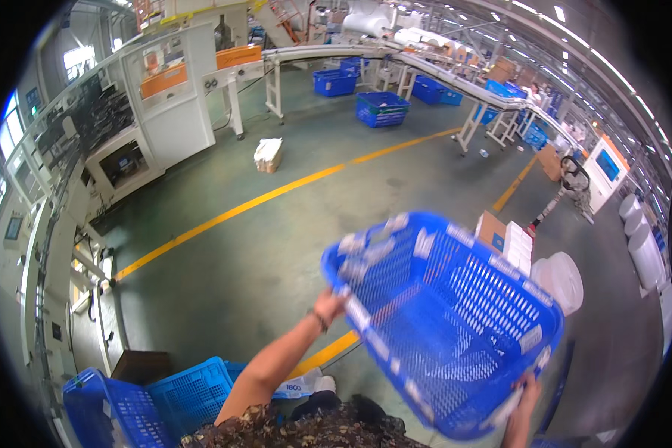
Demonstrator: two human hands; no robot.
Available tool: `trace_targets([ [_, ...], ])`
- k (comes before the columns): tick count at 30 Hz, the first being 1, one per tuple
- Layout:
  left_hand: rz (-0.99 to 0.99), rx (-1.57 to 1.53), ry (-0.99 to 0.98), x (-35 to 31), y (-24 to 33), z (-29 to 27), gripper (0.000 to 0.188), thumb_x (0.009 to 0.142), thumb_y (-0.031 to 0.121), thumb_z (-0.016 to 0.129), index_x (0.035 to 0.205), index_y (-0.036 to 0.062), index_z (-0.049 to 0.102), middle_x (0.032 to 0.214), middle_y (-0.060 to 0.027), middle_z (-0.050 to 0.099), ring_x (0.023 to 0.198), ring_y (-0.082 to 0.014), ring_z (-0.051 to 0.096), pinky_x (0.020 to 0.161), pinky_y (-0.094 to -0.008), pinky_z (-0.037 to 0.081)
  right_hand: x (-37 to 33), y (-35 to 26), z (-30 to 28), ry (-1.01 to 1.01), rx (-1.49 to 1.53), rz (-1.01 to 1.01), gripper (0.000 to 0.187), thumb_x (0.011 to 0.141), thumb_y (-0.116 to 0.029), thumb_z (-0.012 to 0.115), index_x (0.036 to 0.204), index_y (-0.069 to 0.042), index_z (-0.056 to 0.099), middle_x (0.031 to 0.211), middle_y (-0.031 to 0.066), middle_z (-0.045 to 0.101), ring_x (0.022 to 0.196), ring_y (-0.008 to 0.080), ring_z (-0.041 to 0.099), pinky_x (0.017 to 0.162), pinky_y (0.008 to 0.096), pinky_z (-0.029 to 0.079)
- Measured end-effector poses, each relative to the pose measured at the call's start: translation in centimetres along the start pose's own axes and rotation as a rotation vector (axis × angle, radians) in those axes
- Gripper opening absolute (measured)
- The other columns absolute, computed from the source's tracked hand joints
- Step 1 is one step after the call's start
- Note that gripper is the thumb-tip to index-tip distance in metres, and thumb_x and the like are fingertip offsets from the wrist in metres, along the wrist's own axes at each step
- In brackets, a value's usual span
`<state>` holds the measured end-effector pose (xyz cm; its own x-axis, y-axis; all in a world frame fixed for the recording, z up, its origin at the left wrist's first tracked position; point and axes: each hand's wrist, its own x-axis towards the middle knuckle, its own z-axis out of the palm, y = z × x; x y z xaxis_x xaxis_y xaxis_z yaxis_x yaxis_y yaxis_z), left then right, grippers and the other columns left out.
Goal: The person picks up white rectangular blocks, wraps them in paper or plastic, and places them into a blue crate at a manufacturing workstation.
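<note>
A large blue plastic basket (418, 317) with slotted walls is held up in front of me, tilted so its inside shows. No contents are visible in it. Scraps of white label or tape cling to its rim and walls. On its left side, my left hand (330, 305) grips the rim, fingers partly hidden behind it. At the near right corner my right hand (529, 392) is closed on the rim, its fingers partly out of sight too. A dark band circles my left wrist.
Blue crates (190, 396) stand at my lower left, with a clear plastic bag (299, 384) beside them. White machines (168, 97) line the left. A conveyor (455, 82) runs across the back, blue bins (381, 110) near it. Beyond the basket sit a carton (491, 230) and a white roll (560, 284).
</note>
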<state>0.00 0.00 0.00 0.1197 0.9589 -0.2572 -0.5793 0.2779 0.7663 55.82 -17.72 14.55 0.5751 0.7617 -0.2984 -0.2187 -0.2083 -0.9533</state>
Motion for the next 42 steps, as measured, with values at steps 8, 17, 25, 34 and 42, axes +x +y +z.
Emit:
trace_targets([
  [8, 0.389, 0.919, 0.052, 9.7, 17.8, 6.0, 0.046, 0.099, 0.027, 0.058, 0.139, 0.0061, 0.052, 0.123, -0.0084, 0.066, 0.109, -0.0175, 0.063, 0.095, -0.0321, 0.049, 32.1, 12.2, 34.6, -0.356, 0.191, 0.110, 0.039, 0.095, -0.046, 0.058, 0.079, -0.010, 0.060, 0.070, 0.0003, 0.056, 0.059, 0.0136, 0.050, 0.055, 0.0262, 0.042],
  [17, -1.095, 0.577, 1.479, -35.9, -19.1, -1.2, 0.046, 0.086, 0.037, 0.056, 0.119, 0.0065, 0.068, 0.122, -0.0175, 0.066, 0.115, -0.0306, 0.062, 0.095, -0.0444, 0.050, 22.0, 36.8, 45.3, -1.668, -1.183, 0.204, 0.014, 0.094, -0.016, 0.056, 0.101, -0.005, 0.058, 0.077, 0.0107, 0.063, 0.060, 0.0221, 0.063, 0.047, 0.0348, 0.050],
  [25, 0.446, -1.185, 2.842, -45.8, -41.3, 27.4, 0.017, 0.096, 0.019, 0.051, 0.109, 0.0125, 0.059, 0.075, -0.0077, 0.065, 0.055, -0.0178, 0.061, 0.048, -0.0374, 0.051, -2.5, 35.6, 52.7, -2.873, -1.204, -0.699, 0.023, 0.091, -0.014, 0.063, 0.109, -0.001, 0.062, 0.085, 0.0120, 0.070, 0.075, 0.0195, 0.070, 0.065, 0.0321, 0.057],
  [34, -0.555, -1.173, 2.024, -16.3, -56.3, 34.1, 0.018, 0.093, 0.020, 0.055, 0.103, 0.0096, 0.065, 0.090, -0.0089, 0.067, 0.070, -0.0199, 0.065, 0.060, -0.0377, 0.053, -18.0, 50.8, 51.3, -3.442, -1.451, -1.113, 0.079, 0.084, -0.047, 0.069, 0.152, -0.022, 0.035, 0.157, 0.0154, 0.030, 0.146, 0.0279, 0.028, 0.093, 0.0616, 0.042],
  [42, -0.330, -1.622, 2.070, -25.8, -62.5, 33.2, 0.025, 0.091, 0.021, 0.057, 0.108, 0.0070, 0.068, 0.108, -0.0095, 0.069, 0.087, -0.0197, 0.070, 0.075, -0.0363, 0.056, -39.1, 44.3, 20.8, -3.665, -1.025, -1.635, 0.034, 0.083, -0.026, 0.072, 0.106, -0.002, 0.065, 0.097, 0.0170, 0.071, 0.093, 0.0327, 0.069, 0.083, 0.0401, 0.054],
])
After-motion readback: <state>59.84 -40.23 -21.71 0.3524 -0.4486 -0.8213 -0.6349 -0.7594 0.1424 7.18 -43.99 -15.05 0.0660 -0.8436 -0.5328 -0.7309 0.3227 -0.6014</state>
